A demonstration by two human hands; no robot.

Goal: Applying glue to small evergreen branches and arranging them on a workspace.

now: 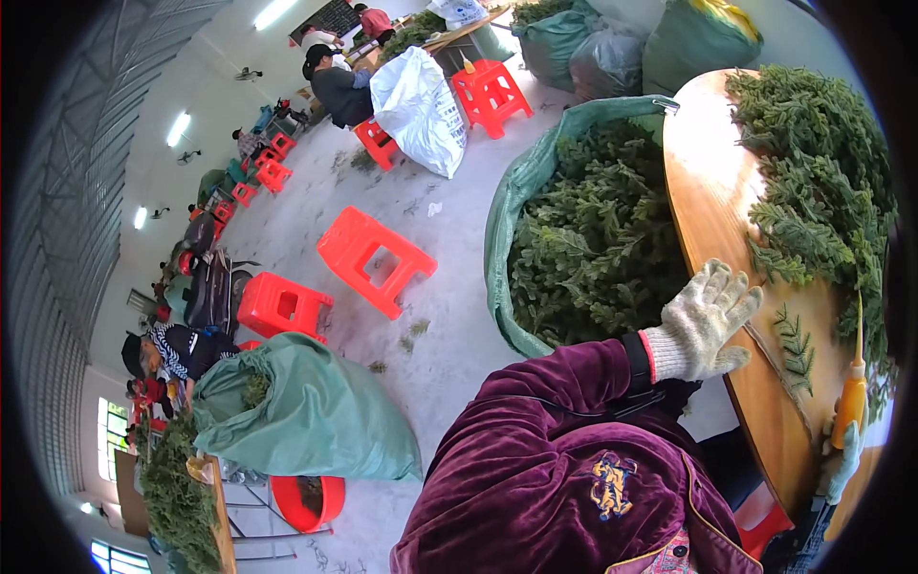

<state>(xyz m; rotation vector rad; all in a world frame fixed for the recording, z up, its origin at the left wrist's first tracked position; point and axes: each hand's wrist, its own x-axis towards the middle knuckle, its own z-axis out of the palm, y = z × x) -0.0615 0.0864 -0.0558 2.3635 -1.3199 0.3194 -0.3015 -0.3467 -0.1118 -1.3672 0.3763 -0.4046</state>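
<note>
My left hand (706,323), in a whitish knit glove with a red cuff edge, is at the near edge of the wooden table (703,182). Its fingers are stretched out and it holds nothing. Beside it on the tabletop lie a bare brown stem (779,375) and a small green sprig (796,350). At the far right, my gloved right hand (845,467) is closed around the lower part of a yellow squeeze bottle (849,407), whose long thin nozzle points up. A large heap of artificial evergreen branches (813,163) covers the table's right side.
A green sack (507,210) full of evergreen branches stands against the table edge. Red stools (373,258) and another green sack (316,402) are on the floor to the left, near a red bucket (325,502). Other people (339,91) sit working farther off, beside a white sack (418,110).
</note>
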